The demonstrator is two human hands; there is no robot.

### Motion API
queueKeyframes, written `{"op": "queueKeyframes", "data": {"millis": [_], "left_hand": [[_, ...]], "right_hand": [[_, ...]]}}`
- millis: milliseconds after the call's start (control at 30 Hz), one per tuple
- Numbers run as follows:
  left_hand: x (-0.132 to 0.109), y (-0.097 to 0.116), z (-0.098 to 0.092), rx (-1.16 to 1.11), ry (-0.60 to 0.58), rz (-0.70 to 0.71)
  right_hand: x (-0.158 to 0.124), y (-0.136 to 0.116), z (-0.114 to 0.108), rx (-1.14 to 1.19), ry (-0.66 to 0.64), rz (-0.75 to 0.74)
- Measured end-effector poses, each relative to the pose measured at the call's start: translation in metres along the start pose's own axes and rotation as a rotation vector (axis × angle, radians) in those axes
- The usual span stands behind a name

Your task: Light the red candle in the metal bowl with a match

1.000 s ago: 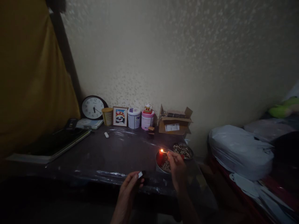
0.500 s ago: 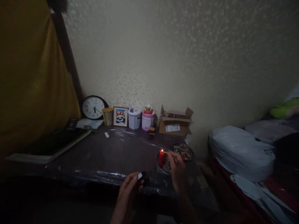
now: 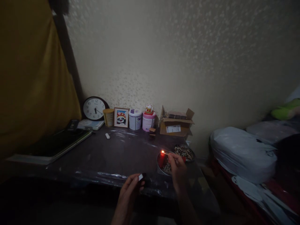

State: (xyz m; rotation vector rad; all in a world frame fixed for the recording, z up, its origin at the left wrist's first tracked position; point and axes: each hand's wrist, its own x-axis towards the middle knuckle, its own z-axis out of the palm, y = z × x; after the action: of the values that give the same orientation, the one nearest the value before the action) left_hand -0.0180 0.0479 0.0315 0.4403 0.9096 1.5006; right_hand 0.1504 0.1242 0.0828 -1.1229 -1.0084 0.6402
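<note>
A red candle (image 3: 161, 160) stands upright, lit at its top, in a round tin (image 3: 159, 171) of small pale bits at the table's right end. My right hand (image 3: 179, 170) pinches a matchstick (image 3: 166, 153) whose far tip meets the candle flame. Lower and to the left, my left hand (image 3: 127, 191) is closed around a small matchbox (image 3: 141, 177), with a white face and a dark end showing. Behind my right hand sits a second round tin (image 3: 193, 154) full of matchsticks. A red thing beside my right fingers is mostly hidden.
Along the wall stand a clock (image 3: 94, 108), a yellow cup (image 3: 108, 117), a framed panda picture (image 3: 121, 117), a white canister (image 3: 135, 120), a pink canister (image 3: 148, 122) bearing a figurine, and an open cardboard box (image 3: 173, 128). White bags (image 3: 243, 153) lie at the right.
The glow at the candle top and match tip has grown slightly larger and brighter. Both hands stay almost where they were.
</note>
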Motion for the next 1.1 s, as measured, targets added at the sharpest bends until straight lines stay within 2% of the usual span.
{"op": "queueKeyframes", "data": {"millis": [500,633,767,833,867,1000,1100], "left_hand": [[0.000,-0.001,0.000,0.023,-0.012,0.001],[0.001,-0.002,-0.002,0.022,-0.017,-0.001],[0.002,-0.003,-0.004,0.008,-0.024,0.008],[0.003,-0.004,-0.006,0.022,-0.017,-0.005],[0.003,-0.005,-0.007,0.031,-0.012,-0.012],[0.003,-0.004,-0.005,0.034,-0.005,-0.011],[0.001,-0.002,-0.001,0.016,-0.003,-0.018]], "right_hand": [[-0.003,-0.006,-0.002,0.048,0.010,0.013],[-0.006,-0.017,-0.006,0.090,0.020,0.039],[0.000,-0.044,-0.033,0.186,-0.037,0.088],[0.011,-0.054,-0.054,0.277,-0.113,0.066],[0.017,-0.056,-0.064,0.268,-0.108,0.029],[0.044,-0.037,-0.102,-0.190,0.138,-0.050],[0.059,-0.011,-0.118,-0.276,0.240,-0.048]]}}
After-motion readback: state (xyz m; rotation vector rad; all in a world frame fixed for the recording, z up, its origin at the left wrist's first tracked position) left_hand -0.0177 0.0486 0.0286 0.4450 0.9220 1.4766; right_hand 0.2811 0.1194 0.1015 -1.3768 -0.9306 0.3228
